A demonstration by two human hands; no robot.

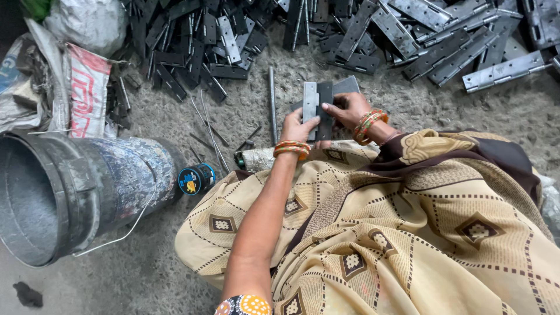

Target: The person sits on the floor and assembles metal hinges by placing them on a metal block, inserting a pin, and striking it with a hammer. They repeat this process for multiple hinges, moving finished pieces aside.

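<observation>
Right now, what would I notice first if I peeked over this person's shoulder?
First, the two hands: the left hand and right hand, both with orange bangles, grip a metal hinge at the middle. Behind them, a big heap of grey hinges sprawls across the top. At the left, a grimy bucket lies tipped on its side.

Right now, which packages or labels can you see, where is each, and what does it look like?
Woven sack: far left above the bucket, white with red printing, crumpled.
Grey plastic bag: top left, bulging, knotted.
Small round can: on the floor right of the bucket, black with a blue-and-yellow label.
</observation>
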